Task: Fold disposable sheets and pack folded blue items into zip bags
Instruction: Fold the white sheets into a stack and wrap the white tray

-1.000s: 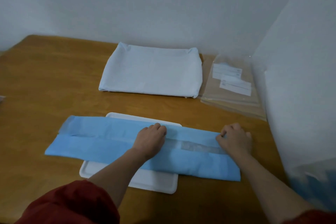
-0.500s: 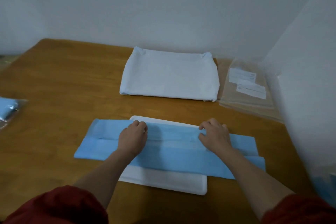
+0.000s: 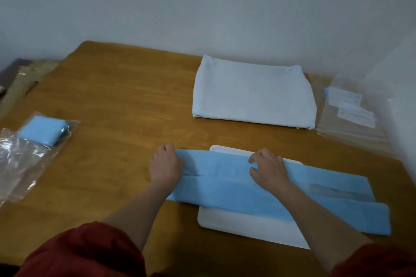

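Both hands lie on the blue sheet (image 3: 225, 186), well apart from each other. The left hand (image 3: 166, 165) is at the left end of the strip with its fingers curled over the end, and it seems to grip it. The right hand (image 3: 267, 170) is near the middle, fingers bent and their tips on the far edge; whether it pinches a layer or only presses, I cannot tell. The sheet is folded into a long narrow strip and lies across a white board (image 3: 236, 229) at the near side of the table (image 3: 112, 96). Its right end reaches well past the board.

I judge that the step in hand is to fold the strip along its length, the left end going over toward the right. To do it well, the right hand should hold the strip flat where the crease must come. The left hand should carry its end over low and lay edge on edge, because such thin material probably slides and the long layers may open. Then the crease wants a firm press.

Only the wood of the table shows between the left hand and the packed bag (image 3: 40, 132), so the left arm has room. The white pile (image 3: 252, 94) behind is near but apart from the sheet. The zip bags (image 3: 351, 123) lie far right, just beside the wall (image 3: 405, 96), which may limit the right elbow.
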